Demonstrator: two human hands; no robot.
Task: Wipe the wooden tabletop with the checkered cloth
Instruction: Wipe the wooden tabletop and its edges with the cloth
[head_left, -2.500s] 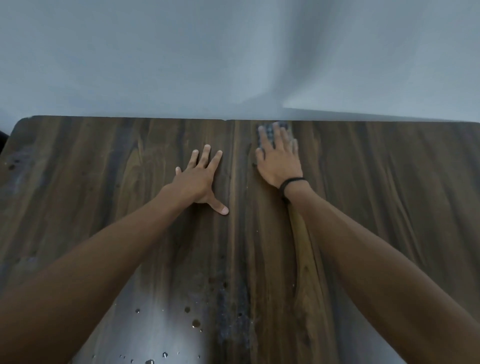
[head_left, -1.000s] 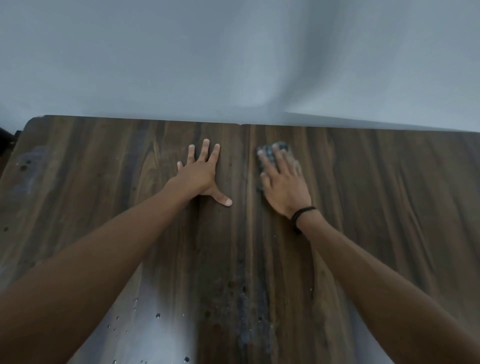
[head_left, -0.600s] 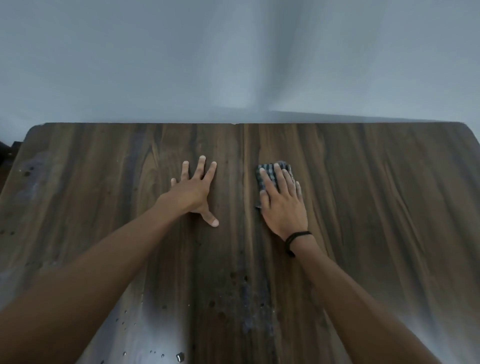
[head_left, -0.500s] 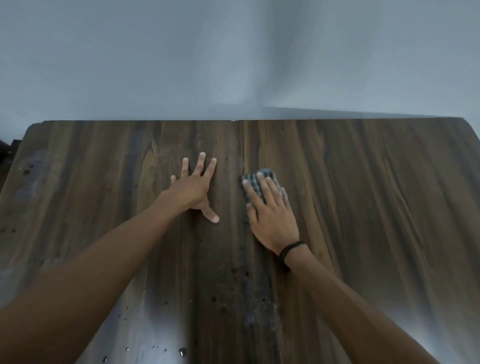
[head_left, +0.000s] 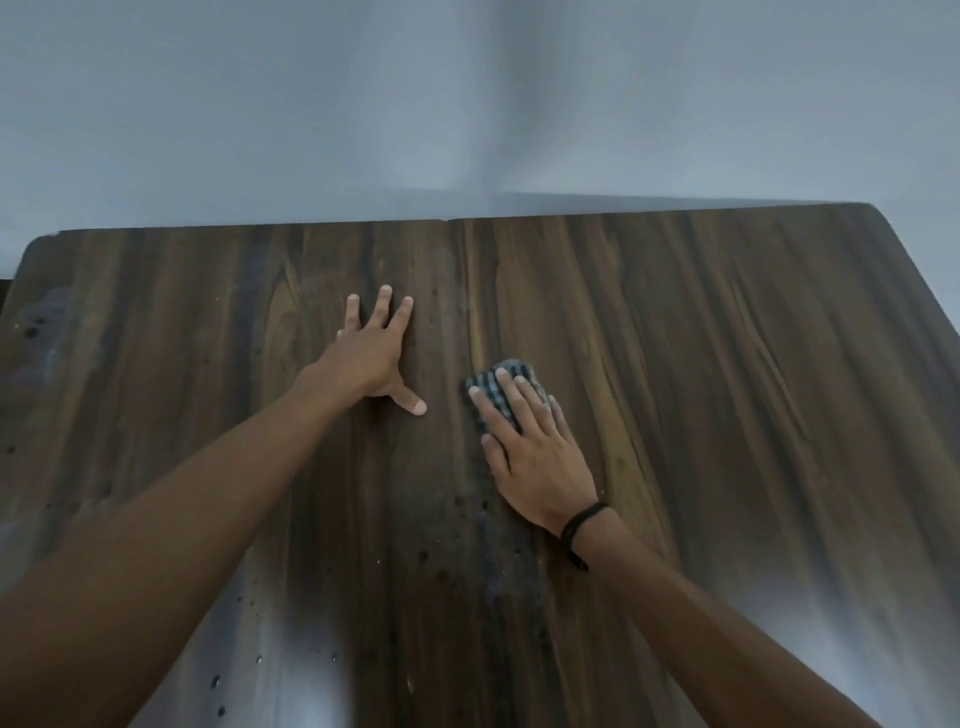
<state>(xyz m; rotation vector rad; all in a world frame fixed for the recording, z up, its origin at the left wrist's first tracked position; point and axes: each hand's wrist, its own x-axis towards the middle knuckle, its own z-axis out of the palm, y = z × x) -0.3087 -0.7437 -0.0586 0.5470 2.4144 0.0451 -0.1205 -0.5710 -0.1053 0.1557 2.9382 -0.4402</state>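
The dark wooden tabletop fills the lower view. A small folded checkered cloth, grey and dark, lies on it just right of centre. My right hand lies flat on top of the cloth, pressing it to the wood; only the cloth's far and left edges show past the fingers. A black band circles that wrist. My left hand rests flat on the bare wood to the left of the cloth, fingers spread, holding nothing.
A plain pale wall rises right behind the table's far edge. Dark specks and droplets dot the wood near me, beside a shiny glare patch at the near left. The table's right far corner is rounded.
My right hand has dragged the cloth from the far edge back toward me and slightly left. My left hand has stayed flat in about the same spot.
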